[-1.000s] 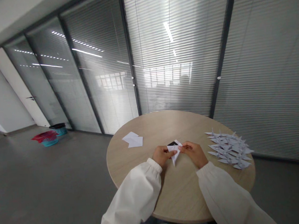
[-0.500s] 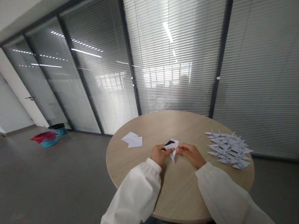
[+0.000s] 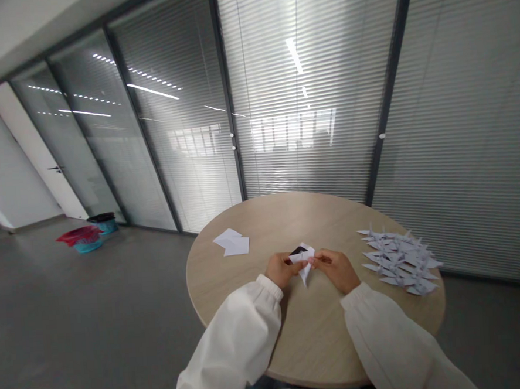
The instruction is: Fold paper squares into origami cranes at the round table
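Observation:
A partly folded sheet of white paper (image 3: pixel 306 272) is held between my two hands above the round table, its narrow point hanging toward me. My left hand (image 3: pixel 283 269) pinches its left side, thumb on top. On the right edge, my right hand (image 3: pixel 336 268) grips the same paper with thumb and fingertips close to my left thumb. A small dark, flat object (image 3: pixel 297 251) shows just behind the paper; what it is I cannot make out. Several folded white paper cranes (image 3: pixel 400 259) lie grouped at the table's right side.
The round wooden table (image 3: pixel 313 344) stands before a glass partition with blinds (image 3: pixel 306 86). Flat white paper pieces (image 3: pixel 233 243) lie at its left. Two blue bins, one with a red liner (image 3: pixel 81 235) and one with a black liner (image 3: pixel 101 217), stand on the floor at far left.
The view has shifted slightly. Both hands still hold the folded paper, and my fingertips have come closer together at its right side.

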Demonstrator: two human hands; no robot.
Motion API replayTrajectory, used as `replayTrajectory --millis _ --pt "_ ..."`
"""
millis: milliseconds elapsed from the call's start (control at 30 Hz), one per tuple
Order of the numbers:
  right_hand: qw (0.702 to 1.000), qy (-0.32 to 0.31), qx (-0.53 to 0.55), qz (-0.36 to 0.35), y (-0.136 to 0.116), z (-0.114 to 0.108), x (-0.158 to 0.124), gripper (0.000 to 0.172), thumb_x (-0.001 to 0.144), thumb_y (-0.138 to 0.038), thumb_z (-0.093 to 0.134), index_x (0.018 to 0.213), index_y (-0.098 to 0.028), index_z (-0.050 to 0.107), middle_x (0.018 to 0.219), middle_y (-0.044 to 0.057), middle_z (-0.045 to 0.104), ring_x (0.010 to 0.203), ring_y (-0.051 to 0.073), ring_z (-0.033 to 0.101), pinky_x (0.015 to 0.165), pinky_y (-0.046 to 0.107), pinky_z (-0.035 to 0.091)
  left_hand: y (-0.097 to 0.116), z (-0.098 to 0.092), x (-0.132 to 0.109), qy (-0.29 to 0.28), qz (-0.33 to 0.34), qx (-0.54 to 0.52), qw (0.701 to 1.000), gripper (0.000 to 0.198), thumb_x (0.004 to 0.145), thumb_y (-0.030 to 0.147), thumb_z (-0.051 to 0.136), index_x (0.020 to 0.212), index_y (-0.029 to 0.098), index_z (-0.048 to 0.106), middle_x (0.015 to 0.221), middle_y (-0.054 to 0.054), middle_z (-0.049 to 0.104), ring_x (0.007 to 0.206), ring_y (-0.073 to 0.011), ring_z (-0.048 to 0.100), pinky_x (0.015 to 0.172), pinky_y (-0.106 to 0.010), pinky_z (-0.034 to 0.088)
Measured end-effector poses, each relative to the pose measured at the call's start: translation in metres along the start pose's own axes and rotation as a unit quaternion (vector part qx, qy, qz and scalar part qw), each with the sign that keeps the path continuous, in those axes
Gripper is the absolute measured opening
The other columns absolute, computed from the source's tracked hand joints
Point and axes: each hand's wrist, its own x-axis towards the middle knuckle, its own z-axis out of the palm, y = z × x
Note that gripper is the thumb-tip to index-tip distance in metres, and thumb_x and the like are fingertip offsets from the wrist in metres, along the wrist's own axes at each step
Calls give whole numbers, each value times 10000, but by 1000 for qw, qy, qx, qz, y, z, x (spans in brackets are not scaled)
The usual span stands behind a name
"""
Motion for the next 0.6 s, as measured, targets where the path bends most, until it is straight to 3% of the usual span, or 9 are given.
replayTrajectory --millis 133,300,600 --pt "998 -33 52 9 -2 1 0 303 750 -457 560 770 -174 664 761 40 688 730 196 623 662 278 462 2 -2 1 46 -11 -26 999 397 598 471 649 653 79 648 565 -29 556 516 -110 473 541 -240 357" --pt "996 -80 42 -8 -6 2 -1 309 773 -443 539 778 -173 689 734 33 685 700 188 611 638 266 442 1 -4 3 91 35 -13 995 340 561 450 686 586 124 593 591 -2 536 594 -121 490 590 -234 365" --pt "997 -76 15 -2 -13 -2 -5 327 806 -429 516 709 -177 700 700 17 682 704 201 617 654 265 417 9 -3 -3 75 44 -44 995 280 589 389 681 557 139 560 604 8 495 610 -117 470 586 -229 352"
